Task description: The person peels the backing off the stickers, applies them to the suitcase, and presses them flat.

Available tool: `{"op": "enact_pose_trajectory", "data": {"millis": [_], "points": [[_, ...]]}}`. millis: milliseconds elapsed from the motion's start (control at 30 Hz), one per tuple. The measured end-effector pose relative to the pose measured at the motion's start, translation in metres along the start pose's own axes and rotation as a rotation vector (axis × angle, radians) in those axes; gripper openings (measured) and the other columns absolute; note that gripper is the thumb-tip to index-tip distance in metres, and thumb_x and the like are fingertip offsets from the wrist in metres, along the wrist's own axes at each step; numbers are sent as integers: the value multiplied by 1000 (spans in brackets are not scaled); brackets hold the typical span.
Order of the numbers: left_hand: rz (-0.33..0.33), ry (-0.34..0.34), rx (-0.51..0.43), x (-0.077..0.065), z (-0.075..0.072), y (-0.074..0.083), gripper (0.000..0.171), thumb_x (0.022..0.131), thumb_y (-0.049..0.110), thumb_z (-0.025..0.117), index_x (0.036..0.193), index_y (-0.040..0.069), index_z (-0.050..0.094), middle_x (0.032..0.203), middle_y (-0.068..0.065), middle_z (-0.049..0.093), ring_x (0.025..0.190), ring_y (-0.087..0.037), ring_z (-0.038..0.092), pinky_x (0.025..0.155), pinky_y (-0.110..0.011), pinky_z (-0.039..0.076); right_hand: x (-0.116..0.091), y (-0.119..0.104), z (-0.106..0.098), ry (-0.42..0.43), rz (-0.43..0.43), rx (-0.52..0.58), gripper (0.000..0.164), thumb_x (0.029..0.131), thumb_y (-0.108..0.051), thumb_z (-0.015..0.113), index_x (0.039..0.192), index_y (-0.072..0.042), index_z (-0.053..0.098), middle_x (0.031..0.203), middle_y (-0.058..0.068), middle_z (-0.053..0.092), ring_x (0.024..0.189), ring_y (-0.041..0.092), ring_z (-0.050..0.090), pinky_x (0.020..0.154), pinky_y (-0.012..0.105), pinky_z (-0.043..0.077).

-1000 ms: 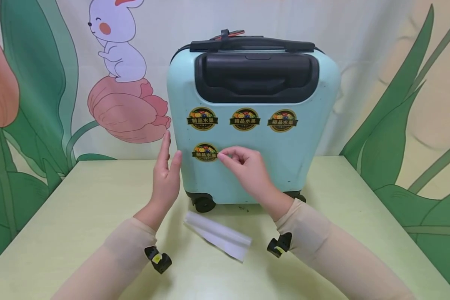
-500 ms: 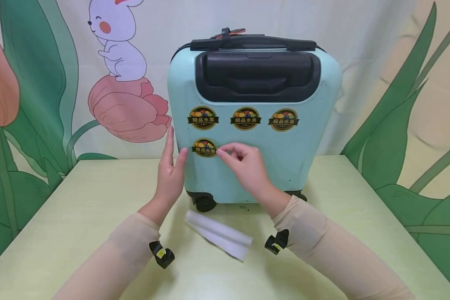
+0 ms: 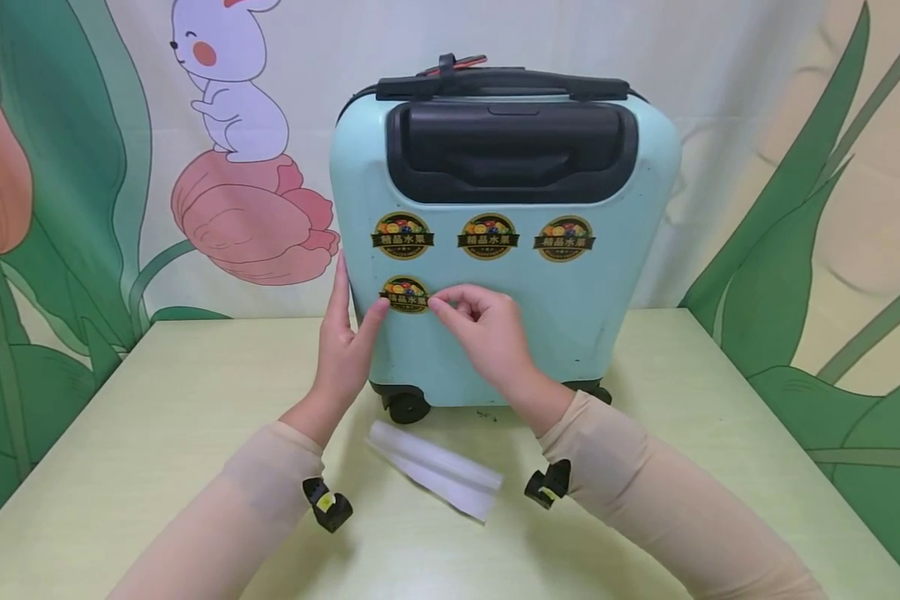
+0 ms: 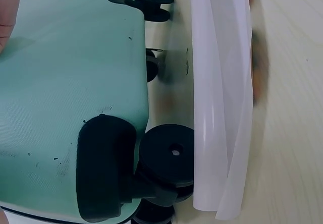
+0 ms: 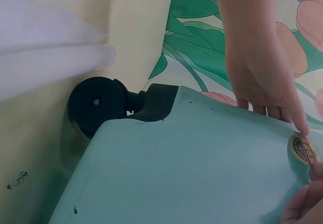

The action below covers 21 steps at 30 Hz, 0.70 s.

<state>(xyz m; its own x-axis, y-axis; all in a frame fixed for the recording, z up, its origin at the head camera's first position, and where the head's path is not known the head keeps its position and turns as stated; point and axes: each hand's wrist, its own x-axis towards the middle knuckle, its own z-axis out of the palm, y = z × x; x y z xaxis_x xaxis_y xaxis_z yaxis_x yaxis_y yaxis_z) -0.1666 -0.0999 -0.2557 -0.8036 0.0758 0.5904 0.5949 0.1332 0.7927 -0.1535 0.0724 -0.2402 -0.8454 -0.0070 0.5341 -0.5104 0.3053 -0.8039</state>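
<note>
A light teal suitcase (image 3: 540, 350) stands upright with fruit stickers on its front. My right hand (image 3: 495, 337) pinches the right edge of the lower-left oval sticker (image 3: 407, 292) between thumb and index finger. Along the suitcase's left side lie the straight fingers of my left hand (image 3: 345, 350), and its thumb touches the sticker's left end. In the right wrist view the sticker (image 5: 301, 146) sits flat or nearly so against the shell; whether it is fully stuck I cannot tell. Above it are the left sticker (image 3: 402, 236), middle sticker (image 3: 487, 237) and right sticker (image 3: 564, 239) in a row.
A rolled white backing sheet (image 3: 435, 473) lies on the pale table (image 3: 195, 400) before the suitcase. Black wheels (image 3: 408, 408) support the case, and a black handle (image 3: 513, 150) is recessed at its top. Behind hangs a printed cloth (image 3: 247, 208) with a rabbit and flowers.
The pinched sticker has moved slightly up, under the left sticker of the row. My left hand has shifted right and up against the suitcase, its thumb now at the sticker's left end.
</note>
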Motion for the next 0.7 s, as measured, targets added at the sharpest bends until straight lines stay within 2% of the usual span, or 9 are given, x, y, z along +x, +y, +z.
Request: {"op": "enact_pose_trajectory", "data": {"millis": [167,367,533,700], "points": [[-10,15,-15,0,3,-1,70,96,15,53,150,7,10,153,-6,21,137,-9,20,108,-38,24,-1,-1,1,9,-10,0,12,87,-13,67,89,-2,72,52,1,37,45,10,28,46,23,24],[4,40,-3,1,5,0,68,96,18,53,149,7,13,152,-8,23,137,-10,21,108,-34,25,-1,-1,1,19,-19,-15,12,87,-13,67,88,-3,72,52,1,38,46,11,29,46,23,24],[-4,77,20,0,7,2,65,95,13,53,149,6,17,151,-10,26,137,-10,22,108,-33,24,0,-1,3,26,-25,-44,13,86,-15,67,88,-3,73,52,0,39,46,10,29,46,23,25],[-22,86,22,-1,8,4,65,95,11,52,149,5,15,150,-7,28,134,-9,29,106,-33,28,0,-1,3,32,-22,-63,13,86,-15,67,88,-4,73,52,0,39,45,10,29,46,23,25]]}}
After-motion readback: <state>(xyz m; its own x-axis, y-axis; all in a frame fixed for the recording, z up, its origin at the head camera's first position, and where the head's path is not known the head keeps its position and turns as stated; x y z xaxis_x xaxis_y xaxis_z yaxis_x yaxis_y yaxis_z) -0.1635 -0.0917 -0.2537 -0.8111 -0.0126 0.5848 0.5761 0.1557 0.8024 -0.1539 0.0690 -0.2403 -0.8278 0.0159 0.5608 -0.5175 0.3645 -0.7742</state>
